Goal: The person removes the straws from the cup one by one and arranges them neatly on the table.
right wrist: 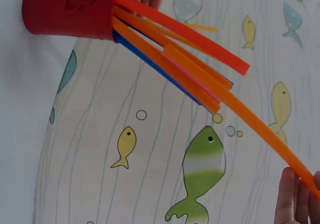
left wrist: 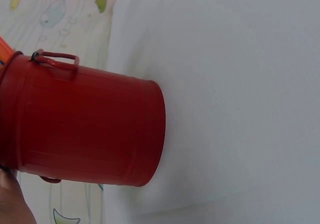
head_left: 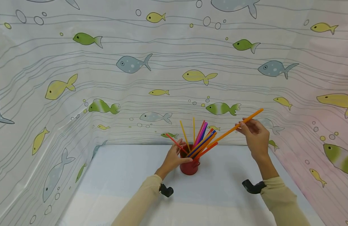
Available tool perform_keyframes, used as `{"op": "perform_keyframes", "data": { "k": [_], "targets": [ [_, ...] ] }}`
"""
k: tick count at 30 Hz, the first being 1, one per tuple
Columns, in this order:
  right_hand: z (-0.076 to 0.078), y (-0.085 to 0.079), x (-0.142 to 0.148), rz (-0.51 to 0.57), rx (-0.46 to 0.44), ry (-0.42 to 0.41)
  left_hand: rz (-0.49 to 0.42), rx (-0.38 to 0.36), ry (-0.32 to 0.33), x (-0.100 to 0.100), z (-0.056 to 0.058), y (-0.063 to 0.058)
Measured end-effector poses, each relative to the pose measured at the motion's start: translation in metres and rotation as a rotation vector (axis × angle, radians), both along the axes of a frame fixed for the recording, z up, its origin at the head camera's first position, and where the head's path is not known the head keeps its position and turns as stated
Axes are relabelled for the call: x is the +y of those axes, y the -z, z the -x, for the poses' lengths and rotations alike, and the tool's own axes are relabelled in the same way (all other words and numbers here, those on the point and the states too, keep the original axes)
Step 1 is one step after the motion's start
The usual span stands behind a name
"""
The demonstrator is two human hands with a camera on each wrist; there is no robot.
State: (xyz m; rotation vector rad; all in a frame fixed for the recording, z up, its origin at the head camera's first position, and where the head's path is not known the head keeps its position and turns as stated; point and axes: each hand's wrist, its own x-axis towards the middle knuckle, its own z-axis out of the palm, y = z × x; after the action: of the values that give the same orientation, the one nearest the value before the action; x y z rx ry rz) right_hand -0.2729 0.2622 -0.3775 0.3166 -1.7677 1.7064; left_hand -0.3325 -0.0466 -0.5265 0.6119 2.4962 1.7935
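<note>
A small red metal bucket stands upright on the table, holding several thin coloured sticks in orange, red, blue, pink and yellow. My left hand grips the bucket near its rim, thumb in front and fingers behind. In the left wrist view the bucket's side handle shows, and only a bit of the hand appears. To the right of the bucket, my right hand pinches a long orange stick towards its upper end. The lower end of that stick overlaps the tops of the others in the right wrist view.
A white cloth covers the table. Around its back and sides hangs a pale curtain printed with fish and wavy lines, close behind the bucket. Black wrist mounts sit on both sleeves.
</note>
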Motion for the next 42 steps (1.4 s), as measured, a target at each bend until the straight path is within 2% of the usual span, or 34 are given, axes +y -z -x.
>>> {"op": "perform_keyframes", "data": {
  "k": [3,6,14,23,31,39,42],
  "targets": [
    [0.002,0.0,0.004,-0.016,-0.025,0.033,0.005,0.003,-0.001,0.0,0.0,0.0],
    [0.004,0.006,0.005,-0.035,-0.075,0.067,0.009,0.008,0.001,0.0,-0.001,-0.001],
    [0.013,0.046,-0.001,-0.107,-0.229,0.102,0.008,0.004,0.0,0.0,-0.002,-0.002],
    [0.027,0.089,-0.013,-0.13,-0.429,0.052,0.018,-0.002,-0.004,0.0,-0.002,-0.002],
    [0.034,0.13,-0.016,-0.138,-0.629,0.007,-0.018,0.02,0.015,-0.001,-0.001,0.0],
    [0.035,0.159,-0.022,-0.155,-0.697,-0.021,-0.027,0.02,0.022,-0.001,0.0,0.001],
    [0.036,0.164,-0.024,-0.165,-0.713,-0.033,-0.028,0.018,0.029,-0.001,-0.009,-0.013]
  ]
}}
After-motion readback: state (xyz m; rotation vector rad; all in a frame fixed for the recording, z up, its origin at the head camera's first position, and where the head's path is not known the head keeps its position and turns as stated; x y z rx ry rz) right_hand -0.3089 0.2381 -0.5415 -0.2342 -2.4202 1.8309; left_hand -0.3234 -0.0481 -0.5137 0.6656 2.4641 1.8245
